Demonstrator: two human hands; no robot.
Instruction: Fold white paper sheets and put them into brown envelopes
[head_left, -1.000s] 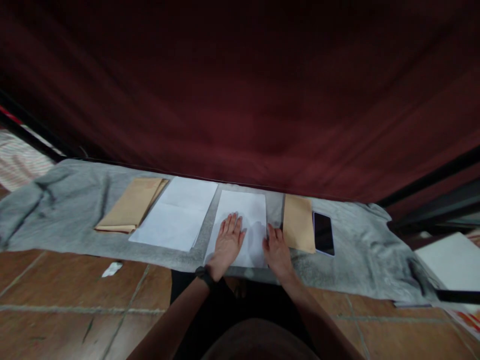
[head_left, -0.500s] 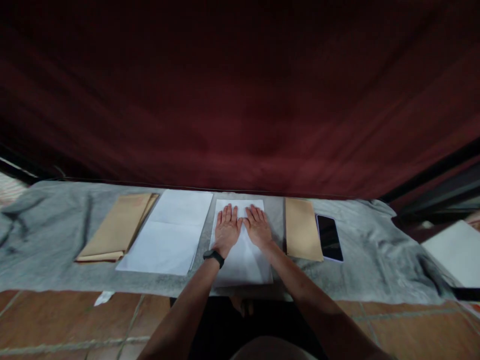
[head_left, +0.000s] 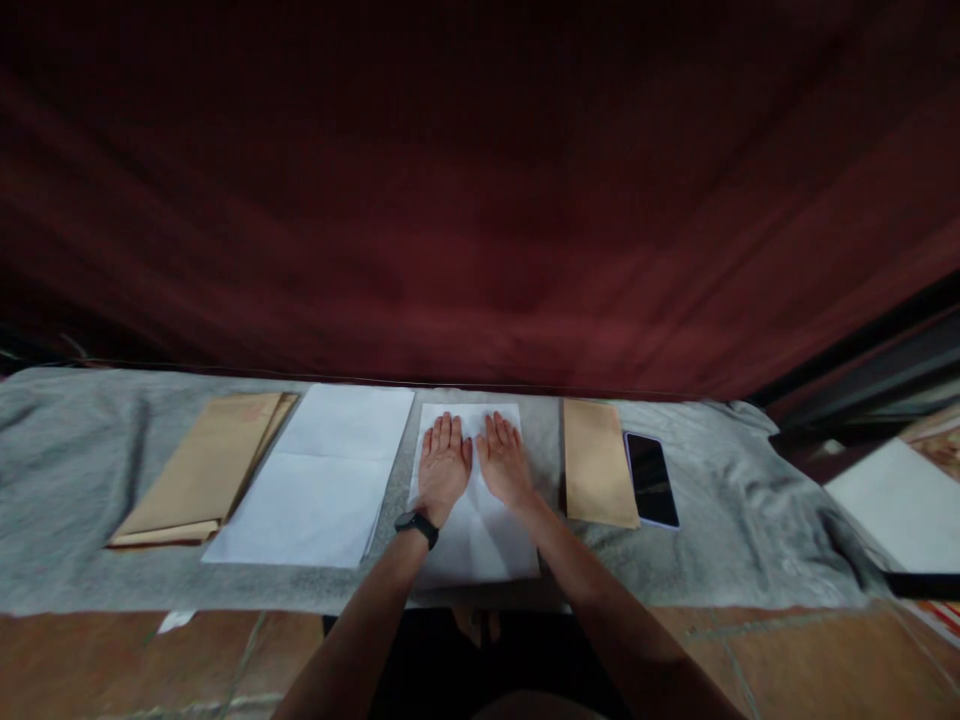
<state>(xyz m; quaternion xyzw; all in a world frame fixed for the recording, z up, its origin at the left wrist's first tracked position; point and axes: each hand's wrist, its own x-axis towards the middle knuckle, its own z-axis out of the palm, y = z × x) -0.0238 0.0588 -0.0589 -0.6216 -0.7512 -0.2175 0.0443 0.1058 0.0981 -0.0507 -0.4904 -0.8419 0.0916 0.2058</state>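
Note:
A white sheet of paper [head_left: 480, 550] lies in front of me on a grey cloth, with faint creases in it. My left hand [head_left: 444, 462] rests flat on its upper left part, fingers stretched out, a dark watch on the wrist. Flat on the upper right part is my right hand [head_left: 504, 462], fingers also extended. A small gap separates the two hands. To the left lies a stack of white paper [head_left: 315, 490] with a crease across the top sheet. Right of my hands is a brown envelope [head_left: 600, 465].
Larger brown envelopes [head_left: 195, 465] lie in a pile at the left. A phone [head_left: 652, 480] sits beside the small envelope. The grey cloth [head_left: 735, 500] covers the narrow surface, and a dark red curtain [head_left: 480, 250] hangs behind it. A white scrap [head_left: 176, 620] is on the tiled floor.
The view has shifted slightly, so most things appear a little further left. My hands have spread slightly apart on the paper and both stay flat.

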